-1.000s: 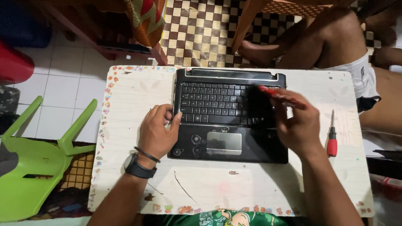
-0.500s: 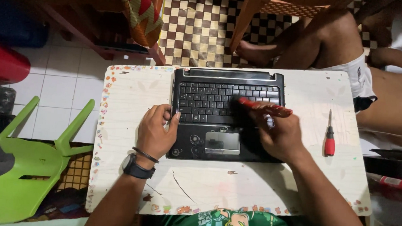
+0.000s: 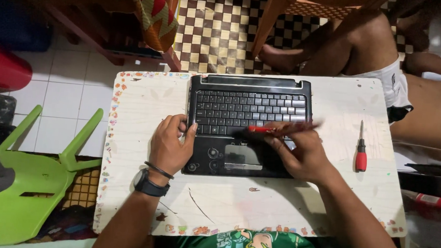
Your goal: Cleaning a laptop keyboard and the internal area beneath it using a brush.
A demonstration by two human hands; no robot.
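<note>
A black laptop base point(image 3: 248, 123) with its keyboard and touchpad lies on a small white table point(image 3: 141, 105). My left hand point(image 3: 171, 144) rests on the base's left edge, fingers curled against it, a black watch on the wrist. My right hand point(image 3: 302, 153) sits over the palm rest to the right of the touchpad and grips a thin red-handled tool point(image 3: 275, 128). The tool lies blurred and nearly level across the lowest key row, pointing left.
A red-handled screwdriver point(image 3: 361, 149) lies on the table at the right. Another person's bare legs point(image 3: 385, 52) are beyond the table's far right. A green plastic chair point(image 3: 31, 179) lies tipped over on the floor at the left, a red stool point(image 3: 2, 70) behind it.
My right hand has come down and to the left from the keyboard's upper right corner to the palm rest, swinging the red tool along the keys. My left hand stays put.
</note>
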